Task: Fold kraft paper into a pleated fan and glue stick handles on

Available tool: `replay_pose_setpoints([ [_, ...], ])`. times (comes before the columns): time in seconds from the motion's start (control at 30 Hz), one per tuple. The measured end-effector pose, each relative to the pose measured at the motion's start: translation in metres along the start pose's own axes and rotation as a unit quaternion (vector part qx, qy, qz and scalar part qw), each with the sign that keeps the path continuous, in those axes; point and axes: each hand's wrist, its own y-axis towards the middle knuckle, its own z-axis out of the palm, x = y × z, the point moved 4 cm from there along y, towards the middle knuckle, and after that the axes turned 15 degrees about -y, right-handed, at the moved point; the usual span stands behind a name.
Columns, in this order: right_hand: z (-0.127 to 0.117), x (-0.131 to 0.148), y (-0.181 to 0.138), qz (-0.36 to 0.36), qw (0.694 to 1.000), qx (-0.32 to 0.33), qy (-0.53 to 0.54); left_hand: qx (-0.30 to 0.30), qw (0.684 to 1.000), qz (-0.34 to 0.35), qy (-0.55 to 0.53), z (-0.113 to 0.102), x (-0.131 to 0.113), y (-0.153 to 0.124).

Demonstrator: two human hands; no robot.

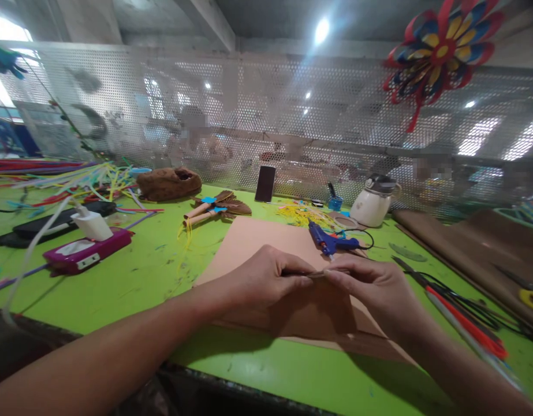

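Note:
Over a tan sheet [253, 245] on the green table, my left hand [266, 276] and my right hand [374, 284] meet at their fingertips. Each one pinches an end of a thin brown piece [319, 275], seen almost edge-on; its material and full shape cannot be made out. A blue glue gun [329, 238] lies just beyond my right fingers, on the far right part of the sheet. Two rolled tan tubes [204, 215] with brown leaf-like pieces and blue bands rest past the sheet's far left corner.
Left stand a magenta power strip [90, 251] with a white plug and a black case [53, 222]. Behind are a brown pouch-like object [168, 184], a phone [265, 184], yellow strands [301, 214] and a white kettle [372, 202]. Scissors with red handles [465, 323] and brown material [474, 254] lie right.

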Motion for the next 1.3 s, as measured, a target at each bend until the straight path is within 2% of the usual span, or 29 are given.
replay_pose_setpoints([
  [0.3, -0.001, 0.002, -0.004, -0.029, 0.999, -0.035, 0.005, 0.011, 0.997, -0.019, -0.077, 0.003, -0.002, 0.000],
  [0.7, -0.004, 0.003, 0.000, -0.036, 0.998, -0.040, 0.028, -0.004, 0.997, -0.024, -0.073, 0.000, 0.003, 0.003],
  [0.93, -0.001, 0.011, 0.000, 0.014, 0.997, 0.048, 0.058, 0.018, 0.998, -0.010, -0.051, 0.001, 0.005, 0.004],
  [1.1, -0.002, 0.013, -0.002, 0.024, 0.999, 0.023, -0.001, 0.001, 1.000, -0.016, -0.009, 0.005, 0.005, 0.003],
  [1.2, -0.001, 0.006, -0.003, 0.045, 0.999, 0.005, 0.027, -0.001, 0.998, -0.029, 0.046, 0.004, 0.005, 0.001],
  [1.3, 0.001, -0.003, -0.002, 0.065, 0.995, 0.015, 0.077, 0.012, 0.993, -0.060, 0.105, 0.001, 0.001, -0.002],
])
